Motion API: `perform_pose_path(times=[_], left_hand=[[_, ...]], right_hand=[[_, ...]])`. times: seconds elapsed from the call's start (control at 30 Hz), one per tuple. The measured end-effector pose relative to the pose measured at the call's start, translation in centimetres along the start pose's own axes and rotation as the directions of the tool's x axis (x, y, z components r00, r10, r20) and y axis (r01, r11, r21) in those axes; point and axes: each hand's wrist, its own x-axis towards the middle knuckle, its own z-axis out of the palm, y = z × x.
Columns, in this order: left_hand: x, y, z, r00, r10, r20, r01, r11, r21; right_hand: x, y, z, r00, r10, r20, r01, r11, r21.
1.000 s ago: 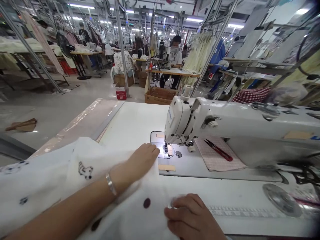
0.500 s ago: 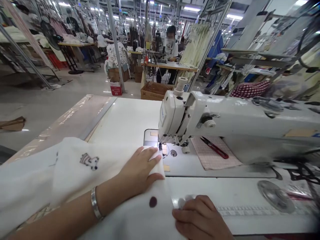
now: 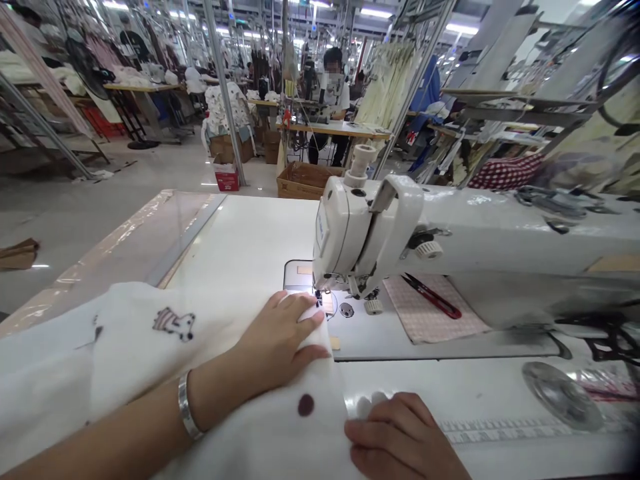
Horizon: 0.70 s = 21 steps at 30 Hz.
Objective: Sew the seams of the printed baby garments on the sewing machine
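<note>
My left hand (image 3: 280, 343) lies flat on a white printed fabric (image 3: 150, 347), its fingertips pressing the cloth's edge just in front of the needle of a white sewing machine (image 3: 390, 230). A metal bangle circles that wrist. My right hand (image 3: 400, 437) pinches the near edge of the same fabric at the table's front. The cloth carries a small animal print and a dark dot. The needle plate (image 3: 345, 310) is lit by the machine's lamp.
Red-handled thread snips (image 3: 433, 297) rest on a checked pad right of the needle. A metal disc (image 3: 560, 393) lies at the right of the white table (image 3: 250, 240). Beyond it stand a brown box (image 3: 305, 180), poles, hanging garments and a seated person at another table.
My left hand has slid the fabric's edge forward and right, up to the presser foot. My right hand stays on the near edge. The view has shifted slightly.
</note>
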Motion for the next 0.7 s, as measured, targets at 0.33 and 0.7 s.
perform_pose_path(times=[0.33, 0.7], left_hand=[[2.6, 0.5, -2.5, 0.949, 0.128, 0.289, -0.155, 0.985, 0.070], [-4.9, 9.1, 0.6, 0.997, -0.072, -0.035, 0.076, 0.988, 0.135]], right_hand=[[2.2, 2.2, 0.2, 0.986, -0.097, 0.133, 0.088, 0.994, 0.070], [1.0, 2.3, -1.2, 0.944, -0.209, 0.254, 0.202, 0.978, 0.054]])
